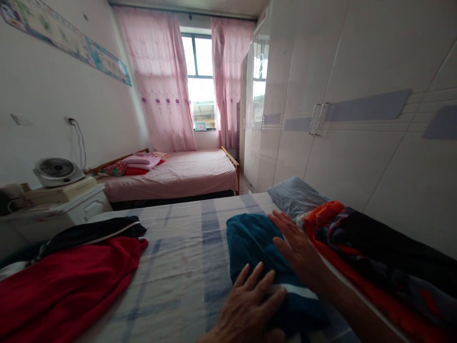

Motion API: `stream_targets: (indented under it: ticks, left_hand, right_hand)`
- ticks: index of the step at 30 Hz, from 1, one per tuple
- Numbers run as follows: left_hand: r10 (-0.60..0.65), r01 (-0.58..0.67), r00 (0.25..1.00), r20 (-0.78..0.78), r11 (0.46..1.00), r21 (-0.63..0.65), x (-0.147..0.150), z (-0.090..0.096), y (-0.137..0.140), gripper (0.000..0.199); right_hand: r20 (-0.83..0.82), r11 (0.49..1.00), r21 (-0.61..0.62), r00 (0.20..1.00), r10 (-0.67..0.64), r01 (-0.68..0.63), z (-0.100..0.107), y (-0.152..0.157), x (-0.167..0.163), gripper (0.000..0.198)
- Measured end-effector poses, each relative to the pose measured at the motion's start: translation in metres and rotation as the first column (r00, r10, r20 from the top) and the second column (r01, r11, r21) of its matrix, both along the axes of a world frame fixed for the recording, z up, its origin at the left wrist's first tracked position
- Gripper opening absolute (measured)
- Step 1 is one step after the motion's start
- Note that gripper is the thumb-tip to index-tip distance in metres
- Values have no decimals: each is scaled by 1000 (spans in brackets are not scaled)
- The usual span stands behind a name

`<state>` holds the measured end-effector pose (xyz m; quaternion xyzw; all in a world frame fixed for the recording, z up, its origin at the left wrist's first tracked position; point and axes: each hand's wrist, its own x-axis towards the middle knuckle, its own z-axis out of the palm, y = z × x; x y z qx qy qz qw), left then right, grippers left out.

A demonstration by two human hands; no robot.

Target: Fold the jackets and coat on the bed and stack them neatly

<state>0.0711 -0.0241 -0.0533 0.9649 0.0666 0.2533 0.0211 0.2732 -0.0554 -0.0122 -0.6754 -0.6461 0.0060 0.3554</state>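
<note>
A folded teal garment (pixel 250 238) with a white stripe lies on the bed with the checked sheet (pixel 171 267). My left hand (pixel 250 300) rests on its near left part, fingers spread. Over its right side is my right hand (pixel 294 245), fingers stretched out toward the far edge; whether it presses on the cloth I cannot tell. Neither hand grips anything. To the right are a grey folded cloth (pixel 294 195), an orange garment (pixel 324 214) and dark clothes (pixel 385 247). On the left lie a red garment (pixel 82 281) and a navy one with a white stripe (pixel 96 228).
White wardrobes (pixel 357 162) line the right side. A second bed (pixel 189 171) with pink bedding stands beyond, below pink curtains (pixel 157 81) and a window. At the left, a fan (pixel 59 171) sits on a white cabinet (pixel 89 205).
</note>
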Motion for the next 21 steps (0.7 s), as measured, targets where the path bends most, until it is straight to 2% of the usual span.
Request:
stream_targets:
  ticks: [2, 5, 7, 10, 13, 17, 19, 21]
  left_hand:
    - [-6, 5, 1000, 7, 998, 65, 7, -10, -1, 56]
    - [-48, 44, 998, 42, 995, 92, 5, -14, -2, 49]
    - [-37, 31, 991, 129, 998, 48, -5, -13, -4, 38]
    - [118, -107, 961, 248, 993, -59, -21, -15, -10, 17]
    - [232, -222, 942, 242, 973, -68, -30, -21, -13, 25]
    - [305, -288, 940, 150, 949, -126, -30, -23, -10, 33]
    - [312, -295, 940, 140, 947, -128, -29, -21, -9, 30]
    - [257, -252, 953, 159, 967, -48, -27, -20, -9, 25]
  right_hand:
    - [133, 987, -129, 985, 109, -92, -11, 21, -8, 52]
    - [169, 923, -325, 948, 271, -206, -23, 47, -4, 46]
    - [171, 929, -317, 953, 252, -189, -21, 59, 5, 44]
    - [194, 967, -247, 975, 106, -55, -10, 76, 15, 43]
    - [227, 968, -251, 973, 45, 14, -7, 96, 19, 42]
    - [247, 944, -328, 967, 60, 25, -13, 117, 16, 35]
    - [261, 945, -325, 963, 61, 28, -11, 123, 13, 32]
    - [281, 960, -277, 959, 41, 41, -9, 127, 11, 32]
